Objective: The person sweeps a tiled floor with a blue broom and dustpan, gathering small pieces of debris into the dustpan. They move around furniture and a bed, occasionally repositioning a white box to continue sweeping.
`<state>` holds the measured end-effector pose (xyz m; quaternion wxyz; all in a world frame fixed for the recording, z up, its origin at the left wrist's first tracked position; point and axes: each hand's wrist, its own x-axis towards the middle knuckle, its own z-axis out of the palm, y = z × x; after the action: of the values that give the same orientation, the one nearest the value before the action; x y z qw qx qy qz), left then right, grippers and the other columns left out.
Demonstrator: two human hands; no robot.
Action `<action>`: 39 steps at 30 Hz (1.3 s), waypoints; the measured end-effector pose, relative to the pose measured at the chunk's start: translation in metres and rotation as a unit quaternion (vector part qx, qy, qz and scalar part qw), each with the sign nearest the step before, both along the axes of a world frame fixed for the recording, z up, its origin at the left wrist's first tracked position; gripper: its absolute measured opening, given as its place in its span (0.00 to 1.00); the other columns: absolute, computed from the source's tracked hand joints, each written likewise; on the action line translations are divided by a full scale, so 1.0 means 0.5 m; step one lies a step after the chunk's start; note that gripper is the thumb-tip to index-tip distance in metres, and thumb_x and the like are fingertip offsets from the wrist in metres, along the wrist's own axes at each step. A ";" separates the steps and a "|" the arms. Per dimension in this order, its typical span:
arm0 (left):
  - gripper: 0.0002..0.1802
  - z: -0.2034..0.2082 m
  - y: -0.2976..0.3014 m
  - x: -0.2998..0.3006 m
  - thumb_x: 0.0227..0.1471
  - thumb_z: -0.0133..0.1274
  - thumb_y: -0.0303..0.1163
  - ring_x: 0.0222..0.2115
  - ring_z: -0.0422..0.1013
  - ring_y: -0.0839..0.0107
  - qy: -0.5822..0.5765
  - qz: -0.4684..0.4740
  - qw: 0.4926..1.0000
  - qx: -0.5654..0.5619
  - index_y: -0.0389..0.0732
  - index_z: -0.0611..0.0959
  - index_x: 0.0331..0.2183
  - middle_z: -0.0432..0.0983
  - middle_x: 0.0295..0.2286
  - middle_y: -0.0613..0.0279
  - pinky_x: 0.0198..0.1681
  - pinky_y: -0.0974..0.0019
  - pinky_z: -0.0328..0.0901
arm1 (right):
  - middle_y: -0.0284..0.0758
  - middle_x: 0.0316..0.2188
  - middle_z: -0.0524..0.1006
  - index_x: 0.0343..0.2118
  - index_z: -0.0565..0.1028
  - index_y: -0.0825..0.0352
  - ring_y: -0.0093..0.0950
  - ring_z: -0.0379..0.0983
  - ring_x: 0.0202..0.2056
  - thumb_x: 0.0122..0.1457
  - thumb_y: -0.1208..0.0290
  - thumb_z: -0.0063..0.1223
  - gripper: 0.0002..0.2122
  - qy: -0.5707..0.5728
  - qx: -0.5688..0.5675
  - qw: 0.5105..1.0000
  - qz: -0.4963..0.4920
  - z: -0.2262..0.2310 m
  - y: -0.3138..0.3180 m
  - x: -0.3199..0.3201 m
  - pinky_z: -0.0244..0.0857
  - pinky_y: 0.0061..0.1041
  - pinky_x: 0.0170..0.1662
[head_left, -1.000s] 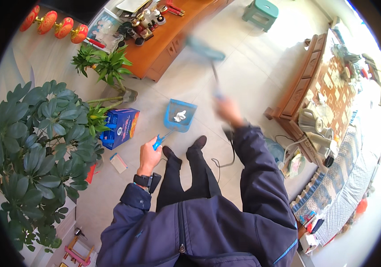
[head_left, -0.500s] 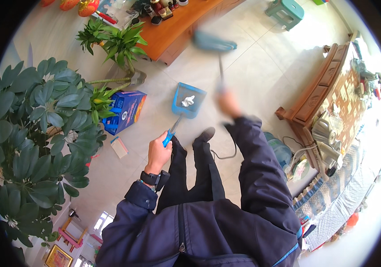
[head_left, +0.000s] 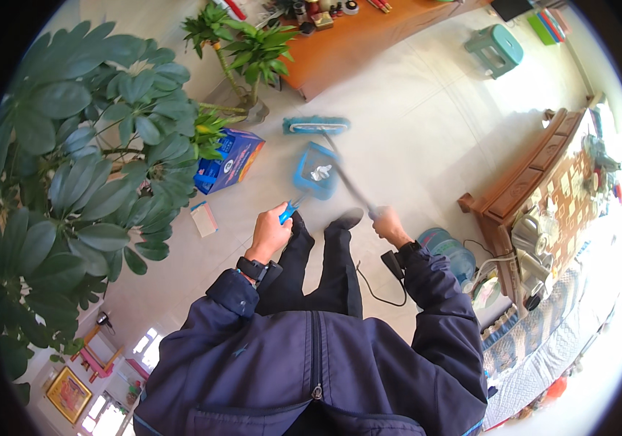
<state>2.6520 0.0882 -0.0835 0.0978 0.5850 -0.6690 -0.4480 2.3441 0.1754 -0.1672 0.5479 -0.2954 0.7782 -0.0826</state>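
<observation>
My left hand (head_left: 270, 236) is closed round the blue grip of a dustpan (head_left: 301, 173), which is low over or on the floor in front of my feet. Crumpled white tissue (head_left: 321, 173) lies in the pan. My right hand (head_left: 392, 227) grips the dark handle of a broom (head_left: 318, 125). Its wide blue head is just beyond the dustpan's far edge, apart from it. The handle slants past the pan's right side. Slight blur softens the dustpan and the broom handle.
Leafy potted plants (head_left: 100, 167) and a blue box (head_left: 227, 161) stand at left. Ahead is an orange-brown wooden cabinet (head_left: 369, 45). A teal stool (head_left: 496, 51) is far right. A carved wooden seat (head_left: 522, 174), a water bottle (head_left: 450, 253) and a cable (head_left: 383, 299) are at right.
My right hand has come down and back toward me. The broom head, earlier raised and blurred at the upper right, is now lower and left, beyond the dustpan. The tissue is still in the pan.
</observation>
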 end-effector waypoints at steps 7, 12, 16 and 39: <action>0.22 -0.017 0.015 0.076 0.41 0.54 0.25 0.35 0.73 0.47 -0.008 0.027 1.000 0.003 0.32 0.78 0.43 0.75 0.33 0.37 0.38 0.58 0.68 | 0.49 0.19 0.75 0.26 0.73 0.77 0.40 0.75 0.20 0.55 0.66 0.47 0.14 0.054 -0.109 0.984 0.131 -0.069 -0.150 0.134 0.68 0.37 0.23; 0.23 -0.024 0.019 0.106 0.41 0.54 0.26 0.33 0.74 0.48 -0.014 0.030 0.999 0.009 0.33 0.77 0.44 0.75 0.31 0.38 0.36 0.60 0.68 | 0.56 0.27 0.76 0.27 0.74 0.78 0.47 0.76 0.31 0.54 0.70 0.45 0.13 0.073 0.002 0.992 0.107 -0.204 -0.174 0.207 0.70 0.40 0.30; 0.23 -0.027 0.018 0.115 0.42 0.53 0.25 0.32 0.73 0.47 -0.014 0.018 1.000 0.014 0.34 0.77 0.44 0.75 0.29 0.38 0.35 0.57 0.67 | 0.57 0.30 0.75 0.29 0.75 0.76 0.50 0.75 0.34 0.53 0.71 0.44 0.11 0.166 -0.046 0.955 0.242 -0.165 -0.056 0.066 0.69 0.44 0.34; 0.22 0.019 0.050 0.064 0.42 0.54 0.27 0.28 0.74 0.50 -0.028 -0.068 0.997 0.029 0.36 0.78 0.44 0.75 0.27 0.42 0.32 0.60 0.67 | 0.39 0.14 0.75 0.17 0.74 0.75 0.29 0.72 0.14 0.53 0.63 0.48 0.17 0.216 -0.127 0.956 -0.152 0.061 0.116 -0.240 0.66 0.29 0.20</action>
<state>2.6838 0.1134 -0.0740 0.0312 0.5528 -0.6965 -0.4564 2.2241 0.2335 -0.1368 0.3054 -0.2516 0.8969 -0.1972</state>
